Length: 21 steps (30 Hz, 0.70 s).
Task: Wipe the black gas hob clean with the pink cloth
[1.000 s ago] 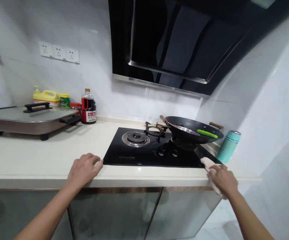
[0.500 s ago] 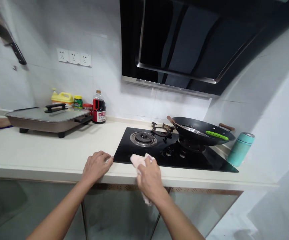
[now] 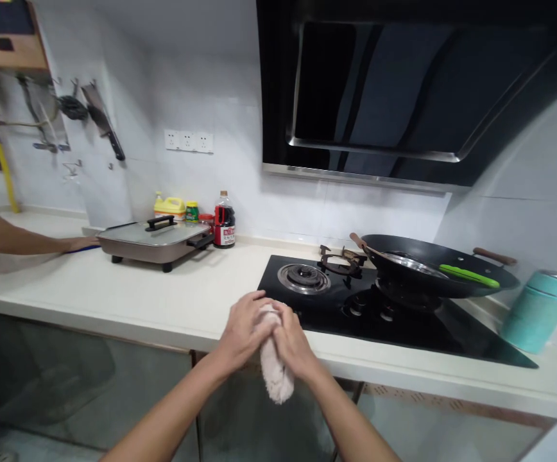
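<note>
The left hand (image 3: 244,326), shifted from the front corner of the gas cooktop (image 3: 326,311), joins the right hand (image 3: 295,343), both closed around the pink cloth (image 3: 277,378), which therefore comes under two-handed control at the front edge of the counter (image 3: 196,289).

Cloth (image 3: 278,380) partly hidden, range hood (image 3: 403,90) cut off above

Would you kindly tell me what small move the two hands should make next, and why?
Probably press the pink cloth onto the gas hob by its left burner: left hand and right hand both hold the cloth at the hob's near left corner, and the pan support sits off that burner.
</note>
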Each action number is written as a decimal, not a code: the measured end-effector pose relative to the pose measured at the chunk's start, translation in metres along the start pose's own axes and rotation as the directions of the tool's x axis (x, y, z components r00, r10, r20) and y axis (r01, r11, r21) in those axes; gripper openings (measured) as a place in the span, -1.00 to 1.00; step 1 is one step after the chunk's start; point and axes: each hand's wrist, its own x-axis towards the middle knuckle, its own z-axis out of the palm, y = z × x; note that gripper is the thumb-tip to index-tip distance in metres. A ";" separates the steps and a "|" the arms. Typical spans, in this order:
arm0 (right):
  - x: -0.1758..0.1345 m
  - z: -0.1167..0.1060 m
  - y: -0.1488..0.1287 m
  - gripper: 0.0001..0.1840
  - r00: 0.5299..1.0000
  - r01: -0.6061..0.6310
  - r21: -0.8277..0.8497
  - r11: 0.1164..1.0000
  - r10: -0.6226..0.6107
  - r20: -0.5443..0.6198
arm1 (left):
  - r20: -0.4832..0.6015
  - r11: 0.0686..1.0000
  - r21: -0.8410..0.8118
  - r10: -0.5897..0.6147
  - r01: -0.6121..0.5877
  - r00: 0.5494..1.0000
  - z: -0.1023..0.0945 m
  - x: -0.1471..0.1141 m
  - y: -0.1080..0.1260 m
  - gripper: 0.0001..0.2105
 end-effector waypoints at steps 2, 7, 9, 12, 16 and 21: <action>-0.002 -0.016 0.023 -0.51 0.999 0.002 0.149 0.989 0.003 -0.037 | 0.186 0.999 -0.009 0.034 -0.033 0.982 0.004 -0.002 0.012 -0.50; -0.024 -0.097 0.090 -0.65 0.922 0.073 -0.004 0.997 -0.069 -0.380 | 0.389 1.000 0.024 -0.026 0.018 0.921 -0.003 -0.001 0.027 -0.21; -0.038 -0.137 0.118 -0.64 0.852 -0.007 -0.164 0.986 -0.080 -0.517 | 0.422 0.996 0.073 -0.070 0.044 0.904 -0.003 0.000 0.033 -0.12; -0.057 -0.183 0.156 -0.62 0.792 -0.193 -0.409 0.892 -0.105 -0.601 | 0.429 0.989 0.149 -0.079 0.015 0.900 0.009 -0.001 0.046 -0.01; -0.071 -0.204 0.193 -0.54 0.786 -0.420 -0.489 0.764 0.038 -0.616 | 0.397 0.977 0.175 0.045 -0.124 0.917 0.038 -0.005 0.070 -0.25; -0.069 -0.193 0.212 -0.41 0.871 -0.411 -0.563 0.717 0.126 -0.475 | 0.455 0.959 0.116 0.181 -0.260 0.872 0.083 0.001 0.120 -0.43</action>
